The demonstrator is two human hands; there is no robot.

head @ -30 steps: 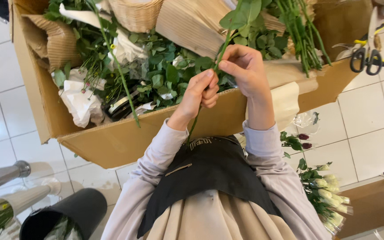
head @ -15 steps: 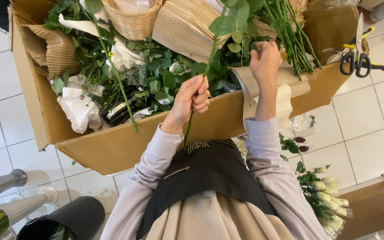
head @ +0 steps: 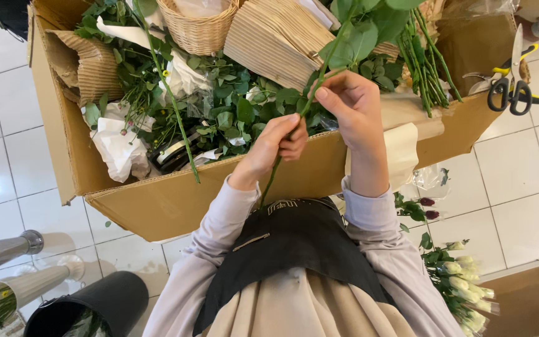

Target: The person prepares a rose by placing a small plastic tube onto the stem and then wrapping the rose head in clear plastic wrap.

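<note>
Green flower stem (head: 319, 81) held over an open cardboard box (head: 157, 200), running slantwise from below the left hand (head: 276, 146) up past the right hand (head: 350, 106) to broad leaves at the top edge. Left hand closed around the lower, bare stretch; right fingertips pinched on the stem higher up, just under the leaves. Lower part already leafless, upper leaves still on, so judged partway stripped. Box full of loose leaves, crumpled white paper (head: 120, 146), ribbed brown card, a woven wicker basket (head: 198, 28). Scissors (head: 513, 87) resting on the box's right corner, untouched.
</note>
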